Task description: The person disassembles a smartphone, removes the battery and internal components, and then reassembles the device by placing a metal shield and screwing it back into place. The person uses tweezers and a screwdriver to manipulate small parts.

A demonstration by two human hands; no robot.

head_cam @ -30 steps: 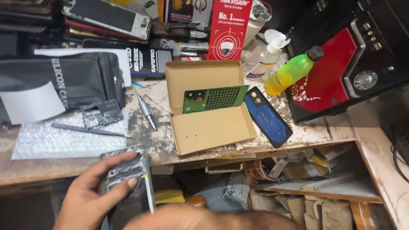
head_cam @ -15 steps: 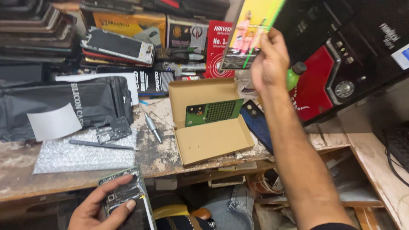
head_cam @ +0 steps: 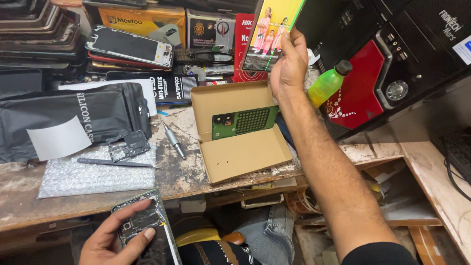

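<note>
My left hand [head_cam: 115, 238] is low at the front, below the bench edge, holding an opened phone [head_cam: 144, 225] with its insides showing, thumb resting on it. My right hand [head_cam: 289, 66] is raised at the back of the bench and grips the lower edge of a lit phone screen [head_cam: 272, 29] showing a colourful picture with a green line down it. Below that hand lies an open cardboard box [head_cam: 245, 154] with a green phone back cover [head_cam: 243, 120] on its flap.
Bubble wrap [head_cam: 93, 176], a thin tool [head_cam: 117, 162], a small frame part [head_cam: 128, 145] and a screwdriver [head_cam: 172, 138] lie on the worn bench. A black pouch [head_cam: 98, 113] and stacked phones [head_cam: 130, 46] sit behind. A green bottle [head_cam: 327, 83] and a red-black computer case [head_cam: 387, 64] stand right.
My right hand came up from near my lap, reached to the back of the bench and took hold of the lit screen. The left hand stays on the opened phone.
</note>
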